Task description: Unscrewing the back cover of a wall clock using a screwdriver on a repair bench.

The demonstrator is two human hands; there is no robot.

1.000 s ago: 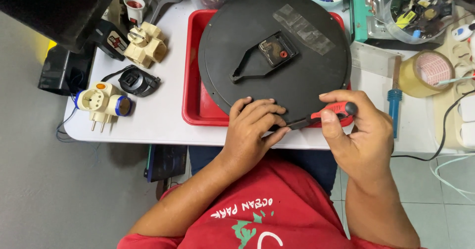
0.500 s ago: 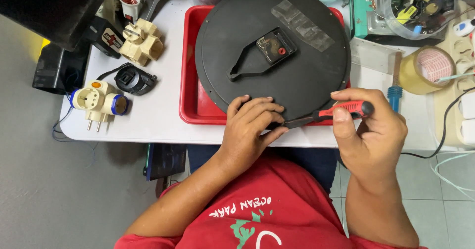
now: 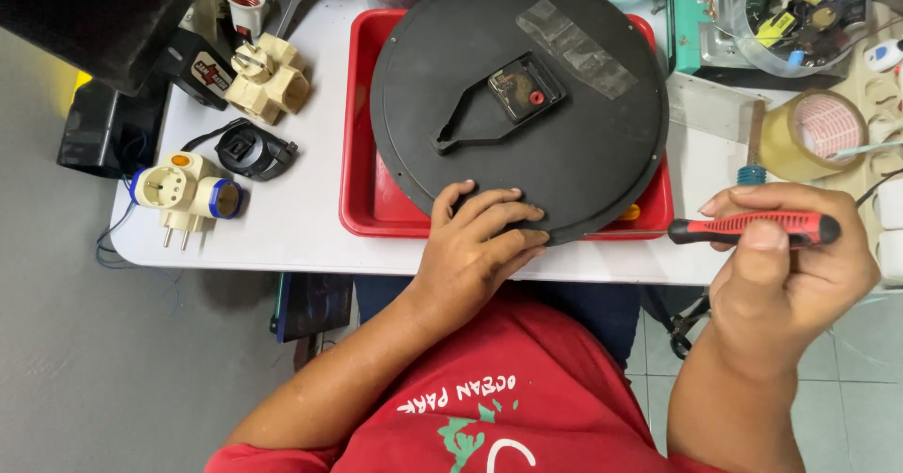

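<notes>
Wall clock (image 3: 517, 106) lies face down on the red tray (image 3: 362, 106) on the desk (image 3: 292, 238). Left hand (image 3: 475, 243) presses flat on its rim. Right hand (image 3: 790, 266), wrapped around the red screwdriver (image 3: 752, 229), has pulled away from the clock, so the poking has stopped.

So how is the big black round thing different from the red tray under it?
The black round clock back is a circle, while the red tray is a rectangle. The clock back lies on top and spreads past the tray's near rim; the tray sits flat on the white table. The left hand presses on the clock back, not the tray. Both lie on the table.
</notes>
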